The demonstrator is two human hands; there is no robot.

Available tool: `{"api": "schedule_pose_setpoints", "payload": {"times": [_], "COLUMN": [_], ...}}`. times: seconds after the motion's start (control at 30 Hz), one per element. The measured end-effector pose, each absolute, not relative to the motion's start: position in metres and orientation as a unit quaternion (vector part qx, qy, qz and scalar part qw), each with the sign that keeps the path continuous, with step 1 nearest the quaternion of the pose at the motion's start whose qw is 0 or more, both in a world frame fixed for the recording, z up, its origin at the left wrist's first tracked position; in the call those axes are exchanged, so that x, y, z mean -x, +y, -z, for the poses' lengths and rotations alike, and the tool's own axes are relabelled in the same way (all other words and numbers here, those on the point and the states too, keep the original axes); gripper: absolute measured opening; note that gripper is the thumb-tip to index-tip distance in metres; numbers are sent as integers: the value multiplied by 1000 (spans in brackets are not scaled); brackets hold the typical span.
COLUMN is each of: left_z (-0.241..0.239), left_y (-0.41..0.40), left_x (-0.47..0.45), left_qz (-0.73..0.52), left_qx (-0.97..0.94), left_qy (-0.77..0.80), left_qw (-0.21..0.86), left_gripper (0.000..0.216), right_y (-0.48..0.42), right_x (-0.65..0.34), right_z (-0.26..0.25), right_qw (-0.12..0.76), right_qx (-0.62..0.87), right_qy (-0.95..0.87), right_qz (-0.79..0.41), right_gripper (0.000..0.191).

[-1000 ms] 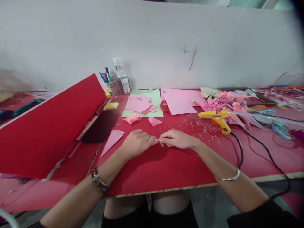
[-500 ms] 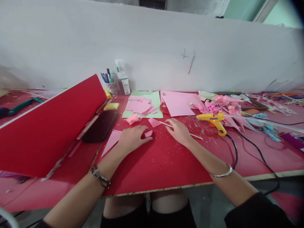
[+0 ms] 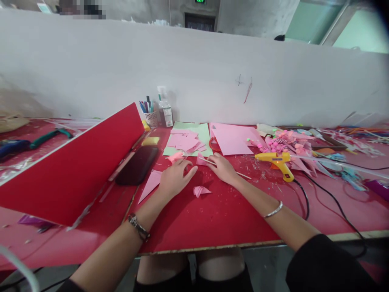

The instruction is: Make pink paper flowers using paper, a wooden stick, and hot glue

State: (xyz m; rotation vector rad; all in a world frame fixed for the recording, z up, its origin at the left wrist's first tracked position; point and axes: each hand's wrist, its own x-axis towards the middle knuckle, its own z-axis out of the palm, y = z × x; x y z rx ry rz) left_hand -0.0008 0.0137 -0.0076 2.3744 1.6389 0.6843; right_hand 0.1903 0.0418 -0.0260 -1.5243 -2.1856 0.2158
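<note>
Found the folded pink paper piece (image 3: 201,191) lying loose on the red tabletop (image 3: 219,221), nearer the body than either grip. Could not see the underside of the left hand (image 3: 176,177); saw fingers spread, gripping nothing. Beyond, saw the right hand (image 3: 223,167) curled on a thin stick (image 3: 243,175), covering its middle.

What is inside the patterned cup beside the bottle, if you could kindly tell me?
Several pens, including blue ones, stick up out of the cup. Their lower parts, and anything else deeper inside, are hidden by its wall.
</note>
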Motion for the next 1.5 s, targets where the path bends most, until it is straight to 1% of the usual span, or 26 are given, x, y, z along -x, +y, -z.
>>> {"api": "schedule_pose_setpoints", "payload": {"times": [0.1,0.17,0.27,0.33,0.4,0.47,0.6,0.7,0.83,0.9,1.1,1.23,1.37,1.43,1.5], "left_z": [10,11,11,11,10,10,7,5,3,3,0,-1,-1,2,5], "left_y": [17,19,19,18,18,18,18,15,13,12,11,10,9,9,10], "left_x": [1,0,-2,-3,-4,-4,-4,-5,-6,-7,-8,-7,-6,-6,-5], "left_qz": [-291,-321,-322,-314,-317,-322,-327,-343,-382,-394,-375,-370,-348,-335,-324], "left_qx": [-771,-754,-752,-755,-750,-746,-736,-708,-644,-626,-644,-659,-688,-712,-738], "left_qy": [537,513,465,456,466,471,465,467,467,464,460,453,446,446,459], "left_qw": [180,257,337,352,347,343,367,404,470,487,483,472,454,426,374], "left_gripper": [39,44,38,33,35,36,33,32,35,33,25,26,26,28,32], "right_y": [33,23,11,7,6,7,6,3,0,0,-1,2,4,4,4], "right_x": [-190,-190,-188,-187,-186,-187,-188,-188,-188,-188,-185,-184,-185,-186,-187], "right_z": [14,5,-2,-1,3,6,8,6,5,5,8,10,10,9,8], "right_qw": [268,311,315,294,283,287,292,289,297,285,214,198,201,200,196], "right_qx": [517,460,398,380,380,391,407,421,432,436,432,424,410,419,428], "right_qy": [-807,-820,-840,-853,-859,-855,-850,-847,-843,-848,-874,-880,-885,-883,-881], "right_qz": [-96,-137,-193,-201,-193,-182,-164,-148,-120,-97,-53,-77,-91,-70,-47], "right_gripper": [14,12,12,11,11,12,15,17,27,30,34,36,35,34,32]}}
